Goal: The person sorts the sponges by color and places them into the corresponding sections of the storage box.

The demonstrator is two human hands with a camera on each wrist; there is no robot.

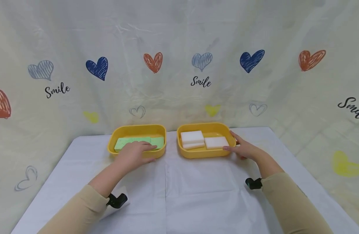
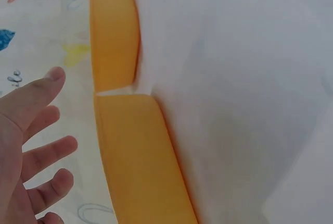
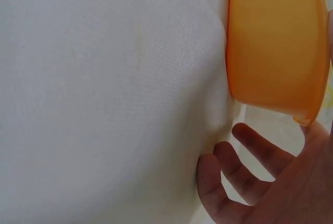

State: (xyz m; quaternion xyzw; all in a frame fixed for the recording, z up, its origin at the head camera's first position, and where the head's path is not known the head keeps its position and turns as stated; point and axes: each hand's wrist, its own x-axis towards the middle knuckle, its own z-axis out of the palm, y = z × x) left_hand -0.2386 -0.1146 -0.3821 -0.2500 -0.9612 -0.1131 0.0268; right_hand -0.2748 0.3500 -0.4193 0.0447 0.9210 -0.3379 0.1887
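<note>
My left hand (image 1: 133,153) is over the near side of the left yellow tray (image 1: 110,147), with its fingers spread and nothing held. Green sponges (image 1: 132,140) lie in that tray, partly hidden by the hand. In the left wrist view, the fingers (image 2: 49,153) stand apart beside the rim. At the right end of the other yellow tray (image 1: 207,153), my right hand (image 1: 246,150) holds the corner between thumb and index finger, the thumb over the rim. Its remaining fingers (image 3: 242,174) spread below the rim near the cloth. White sponges (image 1: 192,137) lie in this tray, some stacked.
Both trays stand side by side at the back of a table with a white cloth (image 1: 197,195), a narrow gap between them. Behind them hangs a pale curtain (image 1: 173,94) printed with hearts. A white piece (image 1: 121,191) lies under the left wrist.
</note>
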